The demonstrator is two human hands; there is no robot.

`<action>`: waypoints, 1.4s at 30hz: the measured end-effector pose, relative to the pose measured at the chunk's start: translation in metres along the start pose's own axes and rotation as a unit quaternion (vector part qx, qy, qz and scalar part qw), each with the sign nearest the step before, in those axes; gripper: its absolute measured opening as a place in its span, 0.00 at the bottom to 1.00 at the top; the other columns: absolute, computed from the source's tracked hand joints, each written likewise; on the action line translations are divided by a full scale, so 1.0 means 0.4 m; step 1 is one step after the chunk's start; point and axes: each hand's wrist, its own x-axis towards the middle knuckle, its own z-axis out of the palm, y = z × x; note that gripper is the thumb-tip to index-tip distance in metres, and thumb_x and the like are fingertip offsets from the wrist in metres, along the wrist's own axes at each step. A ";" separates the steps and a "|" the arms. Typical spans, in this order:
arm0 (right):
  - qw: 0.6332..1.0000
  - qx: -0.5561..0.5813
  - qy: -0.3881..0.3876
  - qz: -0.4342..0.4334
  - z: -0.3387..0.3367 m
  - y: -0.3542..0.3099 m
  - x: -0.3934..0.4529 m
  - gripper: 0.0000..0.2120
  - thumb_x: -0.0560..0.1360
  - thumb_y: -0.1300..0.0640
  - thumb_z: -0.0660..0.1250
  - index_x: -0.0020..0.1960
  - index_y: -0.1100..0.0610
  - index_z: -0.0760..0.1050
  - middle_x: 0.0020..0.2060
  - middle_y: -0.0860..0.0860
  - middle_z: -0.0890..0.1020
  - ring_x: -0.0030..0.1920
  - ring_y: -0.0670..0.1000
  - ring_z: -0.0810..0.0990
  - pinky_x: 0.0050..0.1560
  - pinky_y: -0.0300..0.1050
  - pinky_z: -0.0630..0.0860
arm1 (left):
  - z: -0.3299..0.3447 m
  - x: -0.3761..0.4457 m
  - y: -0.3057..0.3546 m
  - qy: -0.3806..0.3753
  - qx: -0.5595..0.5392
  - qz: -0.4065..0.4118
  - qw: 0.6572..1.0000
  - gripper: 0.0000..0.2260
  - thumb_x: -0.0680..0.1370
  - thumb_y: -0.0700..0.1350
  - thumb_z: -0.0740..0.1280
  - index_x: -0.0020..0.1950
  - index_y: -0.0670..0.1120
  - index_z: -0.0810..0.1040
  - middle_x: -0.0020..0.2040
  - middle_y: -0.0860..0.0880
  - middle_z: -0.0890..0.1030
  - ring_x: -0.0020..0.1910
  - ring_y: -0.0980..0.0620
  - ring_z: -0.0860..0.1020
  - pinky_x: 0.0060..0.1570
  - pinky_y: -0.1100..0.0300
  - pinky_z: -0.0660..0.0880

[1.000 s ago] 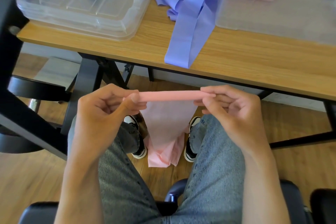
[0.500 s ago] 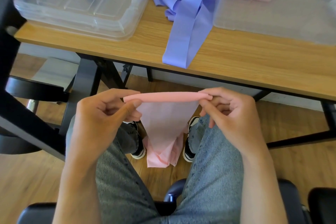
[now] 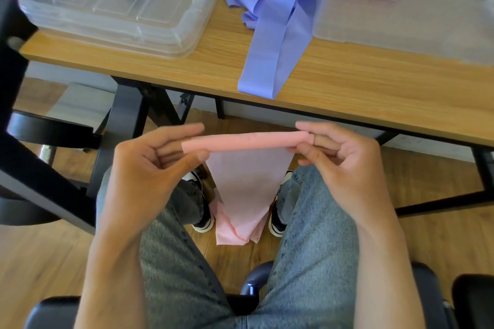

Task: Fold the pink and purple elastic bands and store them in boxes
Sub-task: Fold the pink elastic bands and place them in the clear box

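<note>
I see both hands, left hand [image 3: 149, 168] and right hand [image 3: 344, 165], pinching the pink band [image 3: 246, 168] taut (fingers curled). The purple band [image 3: 270, 43] lies on the table [image 3: 374, 93].

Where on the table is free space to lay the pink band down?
Bare wood runs along the near edge of the table, right of the purple band and before the open box; another strip lies between that band and the closed box. The back is crowded.
</note>
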 end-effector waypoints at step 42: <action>0.993 0.117 0.003 -0.004 0.011 -0.056 -0.007 0.08 0.77 0.61 0.71 0.54 0.62 0.82 0.45 0.57 0.88 0.46 0.56 0.89 0.47 0.47 0.85 | -0.003 -0.009 0.033 0.049 -0.068 -0.009 0.996 0.12 0.76 0.42 0.72 0.58 0.40 0.83 0.44 0.47 0.88 0.42 0.47 0.88 0.45 0.56 0.85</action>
